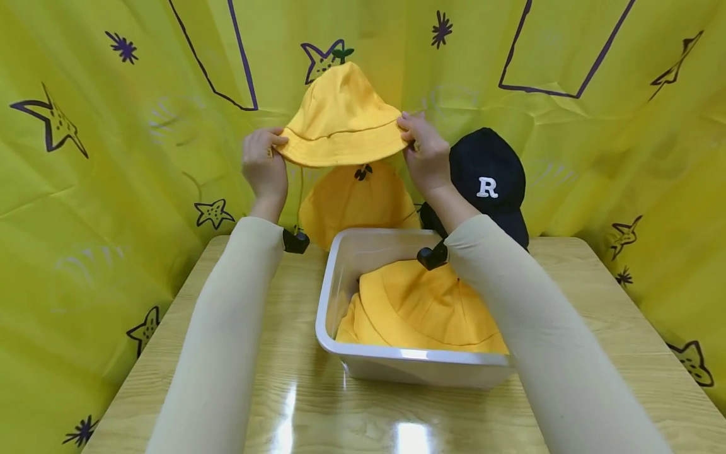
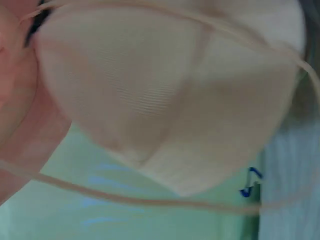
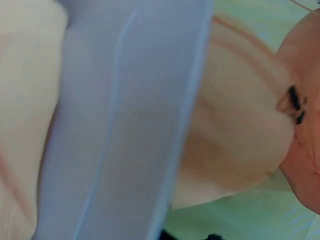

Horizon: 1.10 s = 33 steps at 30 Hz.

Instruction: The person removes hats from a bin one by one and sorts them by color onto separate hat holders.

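Observation:
A yellow bucket hat (image 1: 340, 120) hangs in the air, crown up, with a small green leaf stem on its top. My left hand (image 1: 265, 162) pinches the left end of its brim, while the right hand (image 1: 428, 151) grips the right end. Just below and behind it, a second yellow hat (image 1: 360, 205) with a dark leaf tuft leans at the back of the table. Blurred fabric and a thin cord (image 2: 150, 201) fill much of the left wrist view.
A white plastic bin (image 1: 326, 309) under my right forearm contains yellow hats (image 1: 437, 306). A black cap (image 1: 489, 173) with a white R stands at the back right. The wooden table (image 1: 283, 366) ends at a yellow curtain (image 1: 113, 157) with star drawings.

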Motion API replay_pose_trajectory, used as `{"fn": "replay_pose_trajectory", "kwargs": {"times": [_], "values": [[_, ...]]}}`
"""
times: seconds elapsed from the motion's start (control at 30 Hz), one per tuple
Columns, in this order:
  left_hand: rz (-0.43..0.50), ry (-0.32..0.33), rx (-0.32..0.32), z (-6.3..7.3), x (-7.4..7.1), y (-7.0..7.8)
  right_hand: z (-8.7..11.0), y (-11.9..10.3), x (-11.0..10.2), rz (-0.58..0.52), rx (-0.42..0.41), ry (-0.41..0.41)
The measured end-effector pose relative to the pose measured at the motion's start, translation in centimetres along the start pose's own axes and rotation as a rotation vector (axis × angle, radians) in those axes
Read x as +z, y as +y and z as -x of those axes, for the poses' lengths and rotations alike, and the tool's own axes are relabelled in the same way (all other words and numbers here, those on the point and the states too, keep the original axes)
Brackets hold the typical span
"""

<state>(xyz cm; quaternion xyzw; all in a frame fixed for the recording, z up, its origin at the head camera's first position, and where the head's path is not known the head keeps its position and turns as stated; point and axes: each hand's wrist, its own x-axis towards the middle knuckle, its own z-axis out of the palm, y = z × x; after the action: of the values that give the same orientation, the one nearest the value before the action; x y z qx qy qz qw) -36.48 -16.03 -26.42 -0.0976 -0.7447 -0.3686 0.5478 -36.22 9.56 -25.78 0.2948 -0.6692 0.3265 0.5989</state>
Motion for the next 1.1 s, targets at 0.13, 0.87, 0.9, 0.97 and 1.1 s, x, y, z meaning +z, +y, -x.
{"fn": "replay_pose_trajectory", "kwargs": {"times": [0.13, 0.87, 0.9, 0.97, 1.1], "values": [[-0.057, -0.320, -0.144, 1.4, -0.1, -0.3, 0.6, 0.3, -0.9, 0.091, -0.143, -0.131], [-0.351, -0.664, 0.486, 7.8, -2.3, -4.1, 6.5, -2.0, -3.7, 0.429, -0.307, -1.037], [-0.374, -0.644, 0.487, 8.0, -2.3, -4.3, 6.5, -2.1, -3.6, 0.446, -0.293, -1.048], [-0.414, -0.595, 0.504, 8.4, -1.9, -4.8, 6.4, -2.3, -3.5, 0.471, -0.269, -1.055], [-0.406, -0.520, 0.585, 9.0, -1.0, -5.1, 6.3, -2.0, -3.6, 0.516, -0.230, -1.031]]}}
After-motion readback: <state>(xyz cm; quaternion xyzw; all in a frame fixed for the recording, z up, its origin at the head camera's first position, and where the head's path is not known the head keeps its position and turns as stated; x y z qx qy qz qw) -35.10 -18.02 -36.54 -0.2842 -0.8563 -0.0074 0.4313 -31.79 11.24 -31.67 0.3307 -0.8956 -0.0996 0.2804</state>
